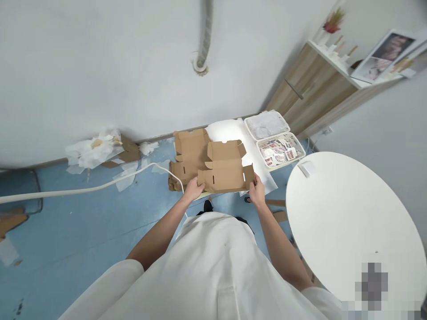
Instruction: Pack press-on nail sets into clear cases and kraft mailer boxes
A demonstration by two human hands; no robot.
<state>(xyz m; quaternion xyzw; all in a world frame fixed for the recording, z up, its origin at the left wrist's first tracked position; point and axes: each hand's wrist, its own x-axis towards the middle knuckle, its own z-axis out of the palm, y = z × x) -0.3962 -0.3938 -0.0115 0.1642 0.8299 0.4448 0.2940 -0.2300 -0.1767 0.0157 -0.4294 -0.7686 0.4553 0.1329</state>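
Between my two hands I hold an unfolded cardboard box by its near side flaps. My left hand grips the left flap, and my right hand pinches the right flap, which is bent upward. The box blank has its lid panel spread away from me and slots near both sides. Just left of it lies a stack of similar flat cardboard boxes, partly covered by the one in my hands. All of this is over a low table with a white sheet on it.
Two white baskets stand at the table's right end: one holds clear plastic bags, the other printed packets. A round white table is on my right. A white hose crosses on the left; wrapping scraps lie along the wall.
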